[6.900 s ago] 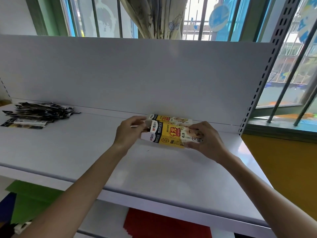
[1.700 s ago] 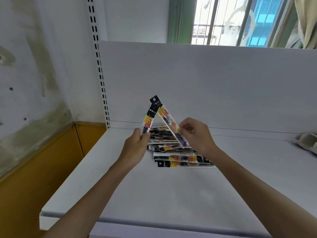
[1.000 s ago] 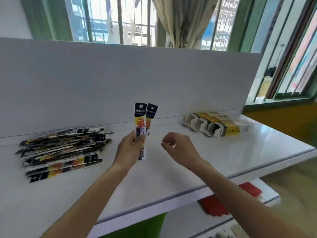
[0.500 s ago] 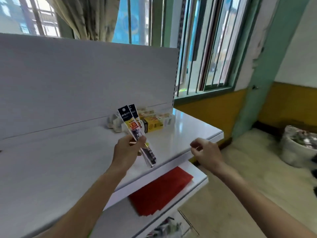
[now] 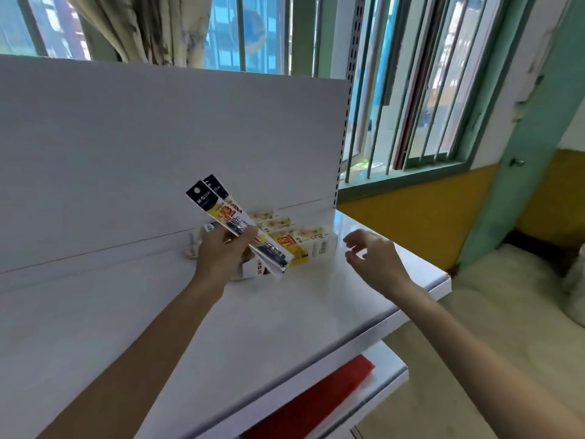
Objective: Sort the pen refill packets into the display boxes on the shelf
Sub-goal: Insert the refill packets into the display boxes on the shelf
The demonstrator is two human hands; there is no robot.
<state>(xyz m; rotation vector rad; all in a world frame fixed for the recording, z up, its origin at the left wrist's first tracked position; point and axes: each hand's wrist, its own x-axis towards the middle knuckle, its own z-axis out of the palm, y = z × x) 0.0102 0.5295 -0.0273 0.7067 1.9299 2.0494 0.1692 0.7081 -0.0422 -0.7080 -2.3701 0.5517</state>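
Red sheet [image 5: 316, 396] on the lower tier nearest us, and above it the white shelf [image 5: 269, 331] where it all happens. Left hand [image 5: 221, 256] is up over that shelf, its grip pinching two pen refill packets [image 5: 221, 213] between thumb and fingers. They are fanned a touch, so each one can likely be fed in singly. Their lower ends slant down towards the display boxes [image 5: 311, 243], which looks like lining up for a slot-in. Right hand [image 5: 375, 261] hovers just beside the boxes, grip loose and holding nothing, probably ready to steady a box.

The packets are long, narrow clear sleeves. Each has a black header card on top, a yellow and red label mid-way and dark refills inside.

The boxes are yellow and white, lying on their sides in a row against the back panel [image 5: 158, 147]. Nearest mouth seems to face the left hand. Barred window [image 5: 421, 90] beyond.
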